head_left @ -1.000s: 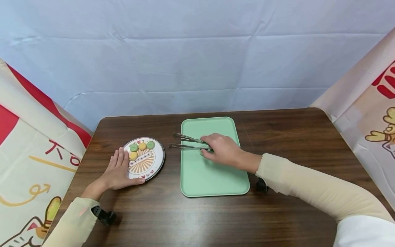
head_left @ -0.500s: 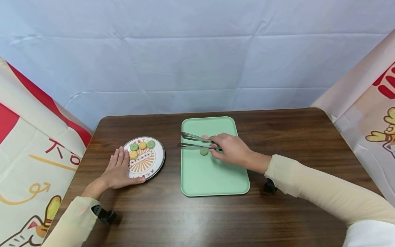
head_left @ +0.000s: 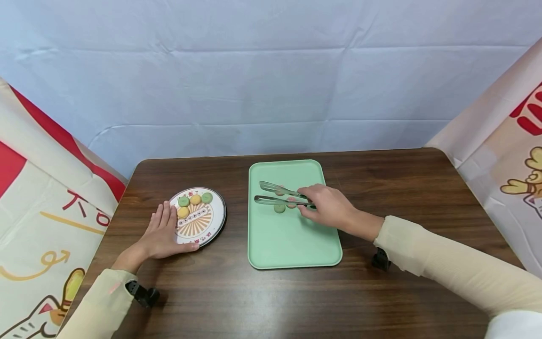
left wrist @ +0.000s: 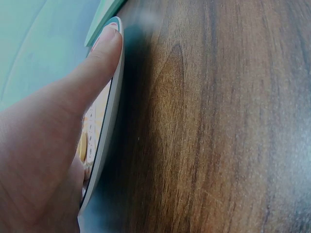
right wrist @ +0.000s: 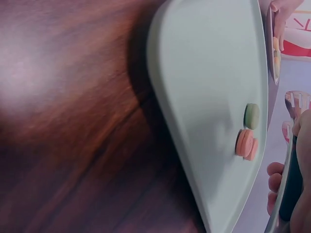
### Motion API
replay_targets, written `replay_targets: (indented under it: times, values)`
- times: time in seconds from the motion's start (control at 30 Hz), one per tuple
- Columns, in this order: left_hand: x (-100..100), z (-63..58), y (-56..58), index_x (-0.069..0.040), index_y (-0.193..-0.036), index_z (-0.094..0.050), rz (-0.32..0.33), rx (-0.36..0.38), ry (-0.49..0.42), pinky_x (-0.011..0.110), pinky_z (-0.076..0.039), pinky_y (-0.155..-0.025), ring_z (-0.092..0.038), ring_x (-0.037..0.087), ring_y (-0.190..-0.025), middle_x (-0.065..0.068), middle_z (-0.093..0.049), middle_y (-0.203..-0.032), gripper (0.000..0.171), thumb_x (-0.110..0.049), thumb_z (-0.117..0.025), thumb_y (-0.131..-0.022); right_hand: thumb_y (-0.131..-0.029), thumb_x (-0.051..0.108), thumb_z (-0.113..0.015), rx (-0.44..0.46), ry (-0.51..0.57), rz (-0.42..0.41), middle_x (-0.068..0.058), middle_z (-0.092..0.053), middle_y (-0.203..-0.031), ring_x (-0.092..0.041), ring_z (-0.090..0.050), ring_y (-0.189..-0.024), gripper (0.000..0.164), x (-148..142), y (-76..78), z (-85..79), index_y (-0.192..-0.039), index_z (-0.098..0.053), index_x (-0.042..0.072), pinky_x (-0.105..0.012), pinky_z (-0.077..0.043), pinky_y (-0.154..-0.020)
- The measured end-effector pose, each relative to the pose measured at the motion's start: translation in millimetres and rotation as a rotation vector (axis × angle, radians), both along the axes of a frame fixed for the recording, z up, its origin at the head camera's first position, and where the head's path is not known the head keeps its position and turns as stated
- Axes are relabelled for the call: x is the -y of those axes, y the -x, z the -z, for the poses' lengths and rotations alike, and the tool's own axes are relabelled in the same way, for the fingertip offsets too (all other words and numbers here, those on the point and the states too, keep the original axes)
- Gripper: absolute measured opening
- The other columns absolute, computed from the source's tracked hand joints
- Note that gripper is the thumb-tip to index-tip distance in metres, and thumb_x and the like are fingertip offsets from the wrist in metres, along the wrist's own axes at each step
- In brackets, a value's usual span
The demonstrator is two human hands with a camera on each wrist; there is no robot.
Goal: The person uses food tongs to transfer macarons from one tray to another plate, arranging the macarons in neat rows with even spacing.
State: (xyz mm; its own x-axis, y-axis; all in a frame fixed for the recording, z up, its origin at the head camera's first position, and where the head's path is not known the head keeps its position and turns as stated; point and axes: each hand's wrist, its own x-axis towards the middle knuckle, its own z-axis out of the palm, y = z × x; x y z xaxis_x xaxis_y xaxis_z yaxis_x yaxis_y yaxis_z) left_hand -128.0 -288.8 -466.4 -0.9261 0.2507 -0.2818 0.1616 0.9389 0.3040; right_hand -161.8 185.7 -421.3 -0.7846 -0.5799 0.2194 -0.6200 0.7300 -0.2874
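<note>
My left hand (head_left: 160, 237) rests on the near-left rim of a round white printed plate (head_left: 217, 221), fingers straight and thumb along the front edge. On that plate lie green macarons (head_left: 206, 198) and yellow macarons (head_left: 183, 213). Metal tongs (head_left: 279, 200) are gripped in my right hand (head_left: 328, 205), their two arms spread apart over a pale green tray (head_left: 292, 245). Beneath and beside the tongs, a green macaron (right wrist: 251, 116) and pink macarons (right wrist: 244, 142) sit on the tray. The tong arms partly hide the pink ones in the head view.
The brown wooden table (head_left: 203, 296) extends around the plate and tray. A pale cloth (head_left: 262, 84) hangs behind it. Printed curtains stand at the left (head_left: 46, 212) and right (head_left: 504, 141). Each wrist wears a black camera, such as the left camera (head_left: 143, 294).
My right hand has drawn the tongs rightward, bringing their tips from beyond the tray's left edge to over the tray. Green and pink macarons now show there. My left hand stays put.
</note>
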Motion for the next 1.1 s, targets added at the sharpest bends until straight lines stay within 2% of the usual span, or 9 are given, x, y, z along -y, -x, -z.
replay_targets:
  times: [0.53, 0.67, 0.93, 1.1]
  values:
    - [-4, -7.1, -2.4, 0.017, -0.154, 0.005, -0.002, 0.014, -0.006, 0.067, 0.005, -0.118, 0.019, 0.051, -0.149, 0.034, 0.020, -0.161, 0.147, -0.084, -0.066, -0.073, -0.093, 0.025, -0.072, -0.004, 0.016, 0.035, -0.013, -0.072, -0.108, -0.026, -0.068, -0.095, 0.038, -21, -10.5, 10.3, -0.124, -0.069, 0.003, -0.043, -0.057, -0.072]
    - [-3, -5.5, -1.6, 0.016, -0.154, 0.005, -0.003, 0.012, -0.008, 0.066, 0.005, -0.118, 0.018, 0.051, -0.149, 0.034, 0.020, -0.161, 0.147, -0.084, -0.066, -0.073, -0.093, 0.025, -0.072, -0.006, 0.006, 0.052, -0.012, -0.072, -0.106, -0.023, -0.067, -0.089, 0.038, -28, -12.6, 12.7, -0.125, -0.069, 0.003, -0.041, -0.056, -0.068]
    - [0, 1.4, 1.2, 0.015, -0.155, 0.004, 0.000, 0.000, 0.017, 0.065, 0.006, -0.119, 0.018, 0.048, -0.150, 0.032, 0.021, -0.162, 0.149, -0.087, -0.064, -0.072, -0.093, 0.025, -0.072, -0.023, 0.016, 0.077, -0.015, -0.072, -0.109, -0.029, -0.069, -0.097, 0.040, -40, -15.4, 13.4, -0.126, -0.069, 0.002, -0.045, -0.058, -0.071]
    - [0, 1.5, 0.6, 0.016, -0.155, 0.005, -0.002, 0.004, -0.001, 0.066, 0.006, -0.118, 0.019, 0.049, -0.150, 0.033, 0.021, -0.161, 0.148, -0.085, -0.066, -0.072, -0.094, 0.024, -0.072, -0.016, 0.002, 0.088, -0.015, -0.072, -0.107, -0.028, -0.068, -0.094, 0.038, -45, -17.2, 14.9, -0.124, -0.070, 0.001, -0.045, -0.058, -0.071]
